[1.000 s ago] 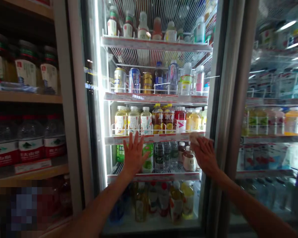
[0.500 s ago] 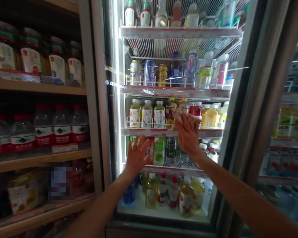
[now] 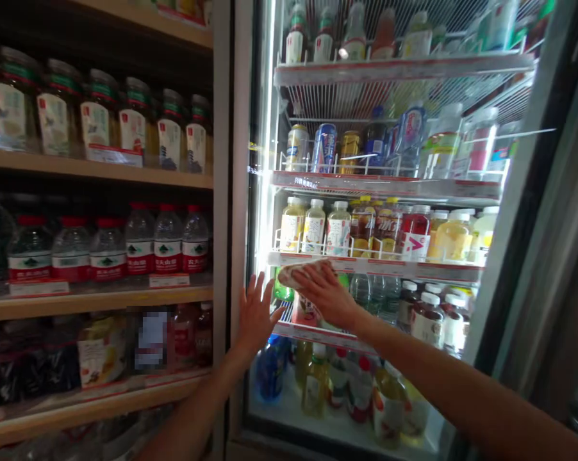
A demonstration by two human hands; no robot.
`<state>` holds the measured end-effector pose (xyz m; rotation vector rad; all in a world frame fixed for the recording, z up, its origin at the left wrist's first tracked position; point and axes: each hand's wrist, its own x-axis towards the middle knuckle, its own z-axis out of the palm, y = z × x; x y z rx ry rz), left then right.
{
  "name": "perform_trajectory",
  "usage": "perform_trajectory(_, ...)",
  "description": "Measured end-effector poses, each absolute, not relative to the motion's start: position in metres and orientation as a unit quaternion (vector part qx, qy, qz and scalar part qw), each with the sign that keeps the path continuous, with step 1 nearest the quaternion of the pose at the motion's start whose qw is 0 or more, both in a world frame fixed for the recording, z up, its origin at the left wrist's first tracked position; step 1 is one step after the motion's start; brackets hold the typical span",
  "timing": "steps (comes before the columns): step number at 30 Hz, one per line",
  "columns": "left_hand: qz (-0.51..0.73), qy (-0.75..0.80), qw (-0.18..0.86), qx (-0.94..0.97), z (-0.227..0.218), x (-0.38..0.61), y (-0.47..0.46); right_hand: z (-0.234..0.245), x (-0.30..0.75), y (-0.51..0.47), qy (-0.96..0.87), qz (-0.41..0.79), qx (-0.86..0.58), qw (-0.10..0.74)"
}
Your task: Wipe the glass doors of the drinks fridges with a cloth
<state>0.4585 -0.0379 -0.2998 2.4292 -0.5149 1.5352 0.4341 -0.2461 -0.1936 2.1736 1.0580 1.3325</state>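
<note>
A glass fridge door (image 3: 366, 358) stands in front of me, with lit shelves of drinks behind it. My right hand (image 3: 325, 293) lies on a pale, brownish-patterned cloth (image 3: 302, 272) and presses it to the glass, at the height of the shelf edge below the white-capped tea bottles (image 3: 338, 229). To its left, my left hand (image 3: 256, 310) has its fingers spread and holds nothing. It is at the left edge of the door, by the frame; whether it touches the glass I cannot tell.
Wooden shelves (image 3: 97, 307) on the left carry red-capped water bottles (image 3: 107, 250) and dark juice bottles (image 3: 97, 118). Cans (image 3: 324, 148) and bottles fill the fridge racks. A metal door frame (image 3: 534, 224) runs down the right side.
My right hand has swept the cloth left and down across the glass, closer to my left hand. The view has turned left, showing more of the wooden shelves.
</note>
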Motion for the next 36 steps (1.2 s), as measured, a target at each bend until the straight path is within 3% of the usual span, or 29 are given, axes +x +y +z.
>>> perform_trajectory(5,0.52,-0.137,0.132,0.833,-0.302,0.462,-0.014,-0.165,0.448,-0.2,0.263,0.529,0.802,0.093)
perform_trajectory(11,0.515,-0.109,0.138,0.839,-0.309,0.454,0.016,-0.215,0.455,-0.175,0.439,0.429,0.767,0.187)
perform_trajectory(15,0.487,-0.101,0.118,0.859,-0.313,0.445,0.025,-0.215,0.455,-0.18,0.372,0.478,0.784,0.138)
perform_trajectory(18,0.468,-0.1,0.127,0.869,-0.311,0.441,0.018,-0.213,0.45,-0.192,0.34,0.49,0.795,0.109)
perform_trajectory(22,0.455,-0.13,0.148,0.869,-0.302,0.441,-0.002,-0.214,0.44,-0.225,0.418,0.437,0.779,0.165)
perform_trajectory(27,0.468,-0.174,0.165,0.85,-0.288,0.446,-0.04,-0.194,0.425,-0.277,0.236,0.566,0.784,0.093)
perform_trajectory(32,0.513,-0.217,0.157,0.816,-0.273,0.45,-0.079,-0.225,0.4,-0.321,0.35,0.487,0.778,0.19)
perform_trajectory(36,0.531,-0.251,0.129,0.799,-0.264,0.448,-0.104,-0.217,0.39,-0.348,0.189,0.586,0.777,0.132)
